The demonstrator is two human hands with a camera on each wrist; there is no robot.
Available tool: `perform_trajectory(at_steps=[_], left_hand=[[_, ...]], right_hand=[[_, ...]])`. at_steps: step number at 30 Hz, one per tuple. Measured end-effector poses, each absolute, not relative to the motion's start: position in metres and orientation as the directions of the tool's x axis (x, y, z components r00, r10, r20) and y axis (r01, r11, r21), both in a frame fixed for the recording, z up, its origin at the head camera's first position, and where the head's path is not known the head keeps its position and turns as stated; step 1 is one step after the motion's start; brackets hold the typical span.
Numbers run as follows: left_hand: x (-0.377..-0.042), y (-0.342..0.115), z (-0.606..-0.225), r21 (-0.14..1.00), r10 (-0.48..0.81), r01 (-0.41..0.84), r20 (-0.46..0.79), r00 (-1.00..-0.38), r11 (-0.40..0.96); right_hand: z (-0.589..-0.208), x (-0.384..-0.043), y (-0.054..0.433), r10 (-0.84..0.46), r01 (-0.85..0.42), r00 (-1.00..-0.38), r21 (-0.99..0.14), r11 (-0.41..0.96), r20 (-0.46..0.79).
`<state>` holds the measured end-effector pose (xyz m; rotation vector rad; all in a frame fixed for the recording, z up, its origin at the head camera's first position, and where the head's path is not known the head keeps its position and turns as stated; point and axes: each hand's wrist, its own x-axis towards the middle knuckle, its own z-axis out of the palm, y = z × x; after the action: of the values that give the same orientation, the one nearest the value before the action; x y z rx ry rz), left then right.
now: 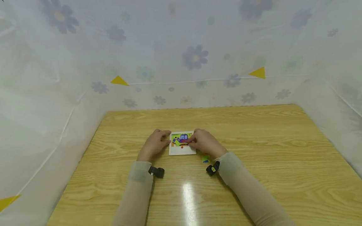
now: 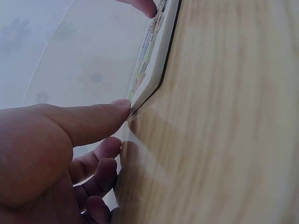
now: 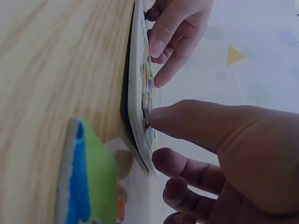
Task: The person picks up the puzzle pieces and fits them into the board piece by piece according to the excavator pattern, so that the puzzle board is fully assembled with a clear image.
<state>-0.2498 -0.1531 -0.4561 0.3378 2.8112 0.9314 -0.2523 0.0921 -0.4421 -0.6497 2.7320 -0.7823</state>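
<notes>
A white-framed jigsaw puzzle board point(image 1: 182, 151) with a colourful excavator picture lies on the table in the head view. At its left edge is my left hand point(image 1: 154, 145); in the left wrist view its thumb point(image 2: 96, 122) touches a corner of the frame, the other fingers loosely bent beside it. My right hand point(image 1: 207, 142) is over the board's right side. In the right wrist view, its thumb point(image 3: 191, 122) presses on the puzzle pieces point(image 3: 146, 100), the other fingers apart from the thumb. A loose green and blue puzzle piece point(image 1: 206, 159) lies near the right wrist.
The wooden table point(image 1: 181, 119) extends around the board, with a bright reflection near its front. White flowered sheeting point(image 1: 169, 62) with yellow triangles surrounds the table at the back and sides. Black straps point(image 1: 156, 171) with devices sit on both wrists.
</notes>
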Motion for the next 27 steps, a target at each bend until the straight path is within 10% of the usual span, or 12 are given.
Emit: perform_trajectory(at_steps=[27], left_hand=[[-0.2492, -0.1534, -0.4563, 0.612, 0.263, 0.145, -0.106, -0.959, 0.777]], right_hand=[[-0.4439, -0.2521, 0.0942, -0.455, -0.355, -0.888, -0.528, 0.772, -0.069]])
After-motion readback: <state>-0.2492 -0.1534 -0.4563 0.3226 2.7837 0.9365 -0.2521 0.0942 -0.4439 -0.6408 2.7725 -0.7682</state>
